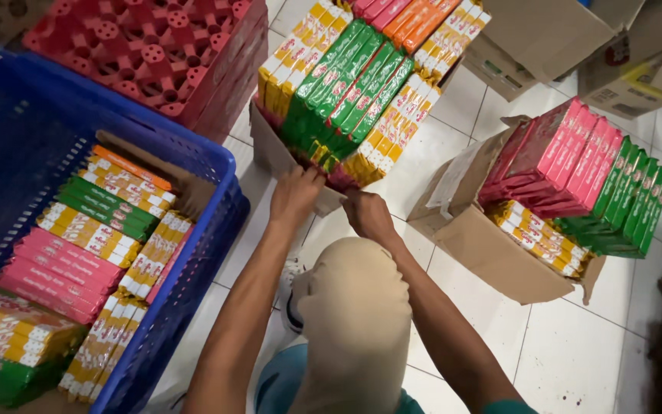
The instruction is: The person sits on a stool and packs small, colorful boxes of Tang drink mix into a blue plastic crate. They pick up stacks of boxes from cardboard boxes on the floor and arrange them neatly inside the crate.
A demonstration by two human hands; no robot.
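Note:
An open cardboard box [270,149] lies on the white tiled floor, packed with slim packets [354,84] in green, yellow, pink and orange, standing on edge. My left hand [296,195] grips the box's near rim, fingers curled against the yellow packets at its end. My right hand [369,216] is closed on the same near edge just to the right. Both arms reach forward past my bent knee [354,314] in beige cloth.
A blue plastic crate [224,165] at left holds rows of the same packets [93,230]. A red plastic crate [155,54] stands upside down behind it. At right is a second cardboard box [492,253] of pink, green and yellow packets, with more cartons [553,31] behind.

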